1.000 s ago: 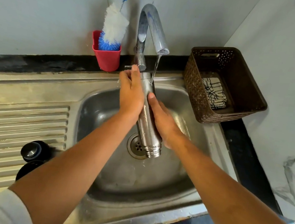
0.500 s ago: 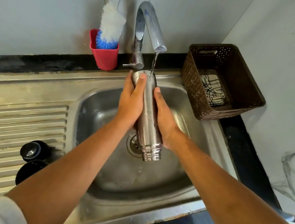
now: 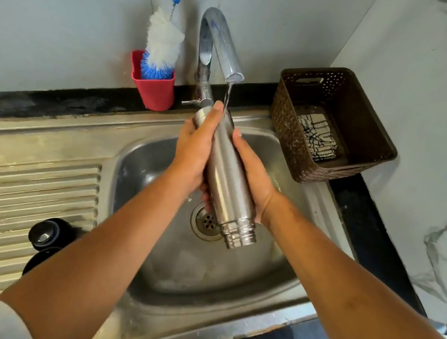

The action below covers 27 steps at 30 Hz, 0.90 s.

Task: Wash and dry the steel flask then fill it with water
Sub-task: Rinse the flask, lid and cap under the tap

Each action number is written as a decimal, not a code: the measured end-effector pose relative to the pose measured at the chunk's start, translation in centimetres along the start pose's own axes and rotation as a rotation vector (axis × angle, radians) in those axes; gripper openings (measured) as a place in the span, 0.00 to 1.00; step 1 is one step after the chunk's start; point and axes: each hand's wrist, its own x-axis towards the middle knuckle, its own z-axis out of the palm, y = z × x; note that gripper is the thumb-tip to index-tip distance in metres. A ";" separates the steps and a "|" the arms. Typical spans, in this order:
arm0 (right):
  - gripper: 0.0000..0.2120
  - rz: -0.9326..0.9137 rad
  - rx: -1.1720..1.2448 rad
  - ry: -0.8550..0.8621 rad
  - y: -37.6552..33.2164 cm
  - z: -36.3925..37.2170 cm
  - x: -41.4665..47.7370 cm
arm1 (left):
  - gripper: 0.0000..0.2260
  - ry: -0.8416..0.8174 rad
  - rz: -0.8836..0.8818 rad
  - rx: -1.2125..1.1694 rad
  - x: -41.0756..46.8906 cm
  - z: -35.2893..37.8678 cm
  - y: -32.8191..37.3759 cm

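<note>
The steel flask (image 3: pixel 227 175) is tilted over the sink basin (image 3: pixel 148 245), its threaded open neck pointing down towards me and its base up under the tap (image 3: pixel 220 42). A thin stream of water (image 3: pixel 228 95) falls onto the base end. My left hand (image 3: pixel 193 150) holds the flask's left side, fingers reaching up to the base and curling under the body. On the right side, my right hand (image 3: pixel 253 170) grips the body. Two black caps (image 3: pixel 44 233) lie on the drainboard, partly hidden by my left forearm.
A red cup (image 3: pixel 153 90) with a blue-and-white bottle brush (image 3: pixel 162 43) stands left of the tap. At the right, a brown basket (image 3: pixel 364 137) holds a folded patterned cloth (image 3: pixel 317 136). The ribbed drainboard (image 3: pixel 25 199) lies left of the basin, and the drain (image 3: pixel 206 221) sits under the flask.
Both hands have slid along the flask under the running water. My right hand has moved further up the body. The flask stays tilted, neck down.
</note>
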 end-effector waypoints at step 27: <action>0.39 -0.061 -0.080 0.188 0.8 0.4 1.1 | 0.17 0.081 0.217 0.173 1.5 0.3 -0.3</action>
